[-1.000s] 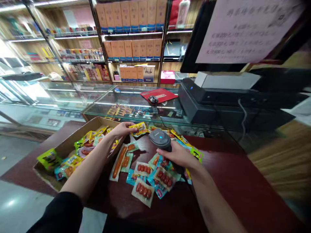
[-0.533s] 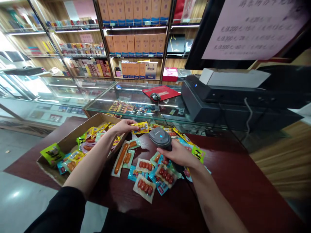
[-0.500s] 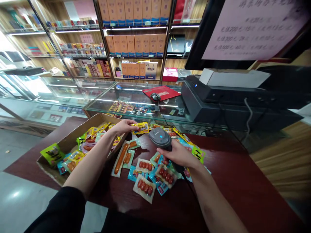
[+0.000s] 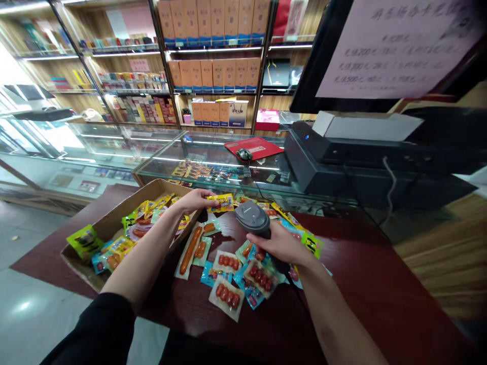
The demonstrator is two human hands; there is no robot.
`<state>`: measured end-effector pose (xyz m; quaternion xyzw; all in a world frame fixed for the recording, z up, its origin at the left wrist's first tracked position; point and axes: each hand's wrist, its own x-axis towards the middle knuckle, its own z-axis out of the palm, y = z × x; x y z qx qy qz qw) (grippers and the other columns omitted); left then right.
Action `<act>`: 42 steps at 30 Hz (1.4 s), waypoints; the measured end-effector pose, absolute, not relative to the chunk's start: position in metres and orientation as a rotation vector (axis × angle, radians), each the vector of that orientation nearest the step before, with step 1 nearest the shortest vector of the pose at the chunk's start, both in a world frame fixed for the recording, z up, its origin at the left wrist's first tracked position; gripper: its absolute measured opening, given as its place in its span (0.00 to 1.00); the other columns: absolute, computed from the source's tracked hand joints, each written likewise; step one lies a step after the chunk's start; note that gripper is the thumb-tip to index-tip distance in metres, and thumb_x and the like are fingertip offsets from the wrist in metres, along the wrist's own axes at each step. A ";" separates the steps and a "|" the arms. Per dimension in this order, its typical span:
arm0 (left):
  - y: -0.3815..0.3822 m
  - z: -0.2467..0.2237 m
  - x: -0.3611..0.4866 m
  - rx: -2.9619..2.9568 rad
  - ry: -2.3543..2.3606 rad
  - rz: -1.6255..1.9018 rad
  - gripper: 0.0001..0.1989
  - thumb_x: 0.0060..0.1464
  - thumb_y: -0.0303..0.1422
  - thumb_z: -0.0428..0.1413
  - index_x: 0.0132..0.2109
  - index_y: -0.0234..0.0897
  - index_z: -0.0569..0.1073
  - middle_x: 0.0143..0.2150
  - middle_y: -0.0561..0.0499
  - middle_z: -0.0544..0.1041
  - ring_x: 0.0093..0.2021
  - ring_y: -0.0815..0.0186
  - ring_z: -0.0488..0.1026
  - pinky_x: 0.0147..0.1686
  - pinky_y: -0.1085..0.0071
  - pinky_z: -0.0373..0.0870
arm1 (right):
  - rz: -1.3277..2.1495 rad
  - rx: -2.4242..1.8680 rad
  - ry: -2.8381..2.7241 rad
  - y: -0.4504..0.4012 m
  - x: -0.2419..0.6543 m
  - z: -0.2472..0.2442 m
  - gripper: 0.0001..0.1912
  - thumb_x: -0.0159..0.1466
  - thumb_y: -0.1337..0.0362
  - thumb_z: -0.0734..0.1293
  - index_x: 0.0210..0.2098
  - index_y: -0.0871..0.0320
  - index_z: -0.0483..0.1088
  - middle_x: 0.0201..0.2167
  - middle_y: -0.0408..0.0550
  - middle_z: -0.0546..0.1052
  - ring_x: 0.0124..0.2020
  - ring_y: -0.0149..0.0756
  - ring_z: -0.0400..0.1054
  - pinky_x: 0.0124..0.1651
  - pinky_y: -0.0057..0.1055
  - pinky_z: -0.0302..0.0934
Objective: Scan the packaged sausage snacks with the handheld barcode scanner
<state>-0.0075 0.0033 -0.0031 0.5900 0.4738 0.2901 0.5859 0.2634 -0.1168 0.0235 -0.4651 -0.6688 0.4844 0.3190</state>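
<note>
My left hand [image 4: 196, 201] pinches a small yellow snack packet [image 4: 222, 202] by its left end, above the table beside the box. A grey handheld scanner [image 4: 251, 217] is gripped in my right hand [image 4: 279, 242], its head just right of the packet. Under and around the scanner lie sausage packets, among them a clear pack of red sausages [image 4: 227, 298] and a long sausage pack [image 4: 191, 252]. The open cardboard box [image 4: 81, 272] at the left holds several yellow, green and blue packets; my left forearm crosses over it.
The dark red table [image 4: 365, 284] borders a glass display counter [image 4: 160, 157]. On the counter sit a red mouse pad [image 4: 266, 147] with a mouse [image 4: 244, 154], and a black machine [image 4: 323, 167] below a monitor [image 4: 304, 81]. Shelves of boxes stand behind.
The blue light on the scanner's top is no longer visible. The whole view has shifted slightly; both hands keep nearly the same places and holds.
</note>
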 end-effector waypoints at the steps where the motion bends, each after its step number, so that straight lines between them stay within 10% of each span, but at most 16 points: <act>1: 0.003 -0.003 -0.008 1.369 1.104 0.682 0.22 0.33 0.41 0.71 0.36 0.32 0.78 0.33 0.49 0.81 0.32 0.65 0.75 0.38 0.70 0.70 | 1.271 -1.222 -1.760 -0.117 0.263 0.024 0.21 0.55 0.54 0.72 0.45 0.58 0.73 0.29 0.47 0.78 0.35 0.42 0.74 0.39 0.37 0.69; 32: -0.139 0.044 -0.216 1.272 1.619 0.958 0.24 0.36 0.43 0.69 0.40 0.33 0.78 0.31 0.50 0.79 0.29 0.69 0.73 0.32 0.74 0.69 | 1.477 -1.238 -1.928 -0.140 0.233 0.023 0.21 0.56 0.48 0.71 0.38 0.57 0.70 0.17 0.43 0.73 0.19 0.39 0.70 0.22 0.34 0.65; 42: -0.085 0.037 -0.136 1.387 1.349 0.873 0.20 0.40 0.41 0.69 0.39 0.33 0.78 0.32 0.50 0.78 0.29 0.71 0.72 0.35 0.72 0.69 | 1.472 -1.235 -1.814 -0.132 0.247 0.022 0.18 0.56 0.48 0.71 0.34 0.55 0.67 0.18 0.41 0.72 0.19 0.37 0.69 0.22 0.33 0.65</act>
